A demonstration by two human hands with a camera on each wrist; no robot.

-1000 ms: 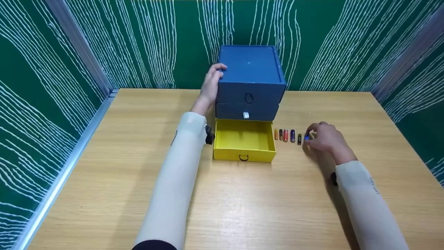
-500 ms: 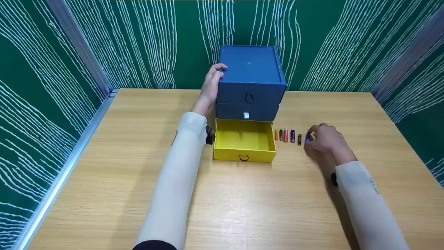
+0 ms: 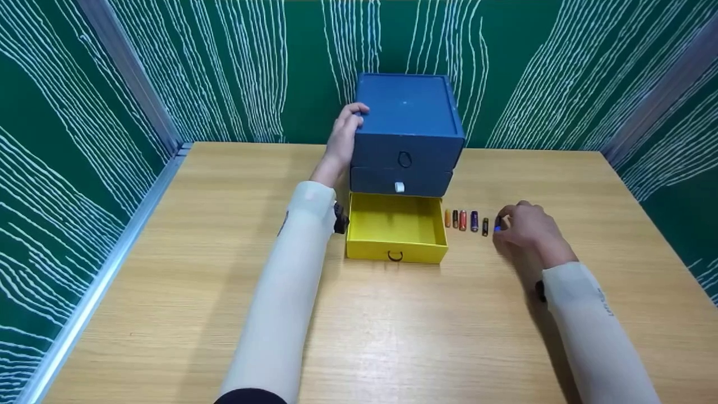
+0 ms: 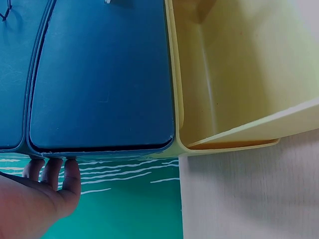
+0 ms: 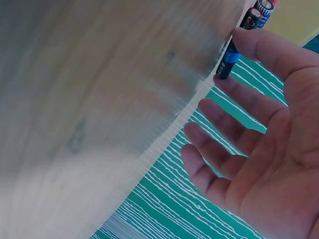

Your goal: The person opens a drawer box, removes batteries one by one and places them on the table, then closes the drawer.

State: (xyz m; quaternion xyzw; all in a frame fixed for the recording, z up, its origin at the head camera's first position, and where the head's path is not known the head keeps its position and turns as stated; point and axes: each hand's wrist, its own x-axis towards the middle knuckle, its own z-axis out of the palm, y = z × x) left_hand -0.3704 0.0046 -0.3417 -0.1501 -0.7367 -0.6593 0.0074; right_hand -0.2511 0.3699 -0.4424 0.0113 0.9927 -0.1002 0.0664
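My left hand [image 3: 341, 143] rests against the left side of a blue drawer cabinet [image 3: 406, 106], fingertips over its top edge. In the left wrist view its bent fingers [image 4: 72, 174] touch the cabinet's side. My right hand [image 3: 532, 227] pinches a dark battery with a blue band [image 5: 229, 60] between thumb and index finger, low over the table. The other fingers are spread loosely. To its left stands a row of several batteries, among them a red battery [image 3: 463, 220], a purple battery [image 3: 474, 221] and a small black battery [image 3: 485, 226].
The yellow bottom drawer [image 3: 364, 251] is pulled out toward me, with nothing inside. Two blue drawers above it are closed; the lower one has a white tab [image 3: 399, 187]. Green walls with white lines stand behind the wooden table [image 3: 359, 336] and on both sides.
The battery in my right hand has shifted slightly and tipped a little toward upright, its blue band a bit lower. My left hand stays in place on the cabinet.
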